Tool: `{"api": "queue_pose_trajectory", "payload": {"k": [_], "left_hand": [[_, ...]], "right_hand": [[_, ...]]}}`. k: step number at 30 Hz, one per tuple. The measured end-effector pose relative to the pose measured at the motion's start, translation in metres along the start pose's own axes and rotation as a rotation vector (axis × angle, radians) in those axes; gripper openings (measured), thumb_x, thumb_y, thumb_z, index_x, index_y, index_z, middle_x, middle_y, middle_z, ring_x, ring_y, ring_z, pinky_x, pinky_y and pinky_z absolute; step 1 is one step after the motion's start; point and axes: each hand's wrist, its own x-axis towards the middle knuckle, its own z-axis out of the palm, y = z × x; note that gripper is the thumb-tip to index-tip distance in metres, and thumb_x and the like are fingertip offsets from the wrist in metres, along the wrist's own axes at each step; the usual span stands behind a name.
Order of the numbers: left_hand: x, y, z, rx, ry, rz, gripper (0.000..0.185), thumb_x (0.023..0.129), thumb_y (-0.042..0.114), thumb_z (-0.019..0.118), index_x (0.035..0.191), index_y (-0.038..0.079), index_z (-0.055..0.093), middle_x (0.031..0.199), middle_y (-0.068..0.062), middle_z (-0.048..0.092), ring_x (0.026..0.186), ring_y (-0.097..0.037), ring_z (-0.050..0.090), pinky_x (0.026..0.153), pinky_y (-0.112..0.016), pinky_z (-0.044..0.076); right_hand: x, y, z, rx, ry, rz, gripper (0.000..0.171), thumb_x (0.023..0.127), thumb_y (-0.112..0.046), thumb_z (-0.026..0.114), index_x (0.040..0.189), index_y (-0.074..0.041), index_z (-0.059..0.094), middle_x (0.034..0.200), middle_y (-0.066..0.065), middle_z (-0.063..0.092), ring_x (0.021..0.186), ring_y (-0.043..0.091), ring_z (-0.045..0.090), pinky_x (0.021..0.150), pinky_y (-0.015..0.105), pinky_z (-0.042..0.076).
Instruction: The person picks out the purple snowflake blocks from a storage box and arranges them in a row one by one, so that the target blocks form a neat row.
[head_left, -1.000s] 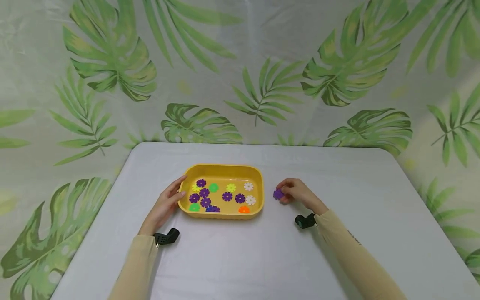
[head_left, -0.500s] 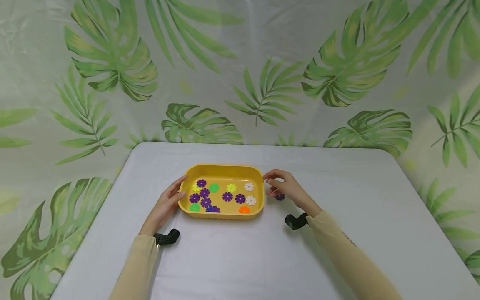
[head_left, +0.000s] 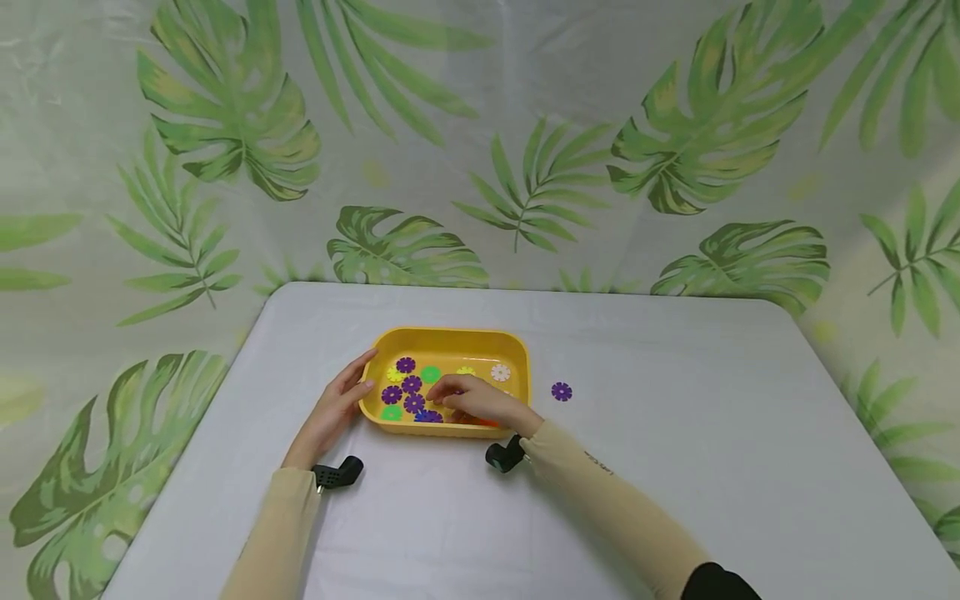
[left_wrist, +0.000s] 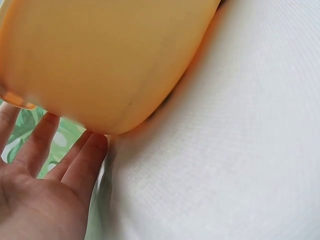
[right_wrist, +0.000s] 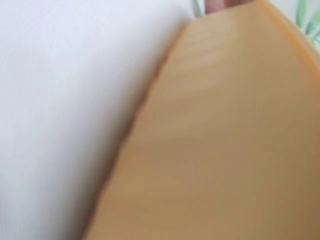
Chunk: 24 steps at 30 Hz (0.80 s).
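A yellow tray point(head_left: 408, 428) holds several flower-shaped plastic discs: purple point(head_left: 392, 395), green point(head_left: 431, 374), yellow and white point(head_left: 500, 372). My left hand point(head_left: 327, 421) holds the tray's left end, thumb at the rim and fingers along the outer wall, which the left wrist view shows close up beside the fingers point(left_wrist: 85, 165). Over the tray's middle is my right hand point(head_left: 483, 400), its fingers bent loosely above the discs with nothing visible in them; it covers some discs. The right wrist view is blurred and mostly filled by the tray's outer wall point(right_wrist: 220, 130).
One purple disc point(head_left: 562, 392) lies flat on the white tablecloth point(head_left: 675, 400), right of the tray. Behind the table hangs a leaf-patterned cloth point(head_left: 420, 150). Each wrist carries a small black camera point(head_left: 341, 472).
My right hand has let go of the purple disc on the table and moved left, over the tray's rim and in above the discs. My left hand stays at the tray's left end.
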Motion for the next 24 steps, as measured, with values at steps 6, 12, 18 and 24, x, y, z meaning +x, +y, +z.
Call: {"api": "queue_pose_trajectory", "payload": {"k": [6, 12, 18, 24], "left_hand": [[0.001, -0.001, 0.0, 0.0, -0.008, 0.015, 0.054, 0.101, 0.014, 0.048, 0.152, 0.016, 0.029, 0.159, -0.002, 0.011, 0.144, -0.023, 0.009, 0.114, -0.045, 0.018], [0.001, -0.001, 0.0, -0.01, -0.017, 0.018, 0.054, 0.101, 0.013, 0.047, 0.152, 0.016, 0.028, 0.159, -0.002, 0.01, 0.144, -0.022, 0.009, 0.114, -0.045, 0.018], [0.001, -0.001, 0.001, 0.001, -0.013, 0.007, 0.054, 0.101, 0.014, 0.048, 0.152, 0.017, 0.029, 0.159, -0.001, 0.011, 0.144, -0.022, 0.009, 0.114, -0.044, 0.017], [0.001, -0.001, 0.001, 0.009, -0.006, 0.006, 0.053, 0.101, 0.014, 0.047, 0.152, 0.018, 0.029, 0.159, -0.001, 0.011, 0.144, -0.022, 0.01, 0.114, -0.045, 0.018]], "right_hand": [[0.012, 0.001, 0.011, -0.118, -0.03, 0.019, 0.024, 0.096, -0.002, 0.049, 0.114, -0.001, 0.064, 0.113, 0.008, 0.063, 0.099, 0.02, 0.054, 0.09, 0.031, 0.047], [0.017, 0.002, 0.014, -0.224, 0.002, 0.038, 0.016, 0.091, 0.0, 0.056, 0.099, -0.005, 0.069, 0.088, 0.002, 0.062, 0.077, 0.013, 0.049, 0.07, 0.024, 0.041], [0.012, 0.002, 0.009, -0.15, 0.046, 0.026, 0.01, 0.087, 0.001, 0.06, 0.094, -0.001, 0.066, 0.078, 0.002, 0.059, 0.068, 0.014, 0.048, 0.062, 0.022, 0.04], [-0.002, 0.001, -0.011, -0.042, 0.056, -0.004, 0.012, 0.09, -0.002, 0.058, 0.101, 0.0, 0.065, 0.078, 0.006, 0.055, 0.065, 0.015, 0.052, 0.059, 0.025, 0.049]]}}
